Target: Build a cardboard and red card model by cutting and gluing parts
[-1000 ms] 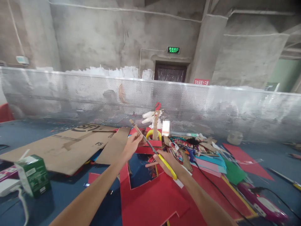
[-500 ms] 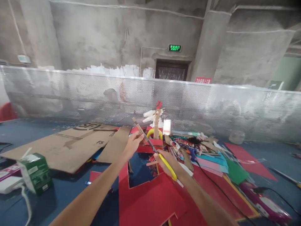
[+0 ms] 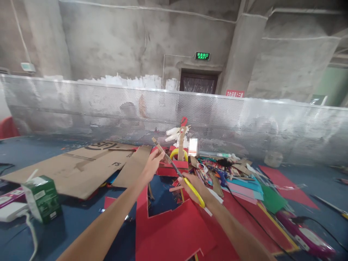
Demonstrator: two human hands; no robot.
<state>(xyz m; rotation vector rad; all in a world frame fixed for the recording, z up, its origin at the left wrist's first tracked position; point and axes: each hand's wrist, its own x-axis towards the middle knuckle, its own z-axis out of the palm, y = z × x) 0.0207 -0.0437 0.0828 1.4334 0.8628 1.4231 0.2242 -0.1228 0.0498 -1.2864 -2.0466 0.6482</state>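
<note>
trimming, looked like: left hand [image 3: 152, 165] pinched a cardboard strip [image 3: 158, 145], right hand [image 3: 199, 184] curled round yellow scissors [image 3: 193, 190], all short of the far edge of the table [image 3: 78, 226]. next snip probably needed a steady pinch.

The tabletop [image 3: 81, 235] spans the lower half of the frame, a perforated screen [image 3: 108, 103] behind it. At centre, a tool [image 3: 191, 187] slants between the left hand [image 3: 154, 164] and right hand [image 3: 199, 185]. Below them lies a notched board [image 3: 174, 235]. At lower left stands a small box [image 3: 43, 201], a cardboard sheet [image 3: 78, 172] behind it; right of centre, a scrap heap [image 3: 244, 186], its layering hard to make out; at lower right, a power strip [image 3: 308, 237].
</note>
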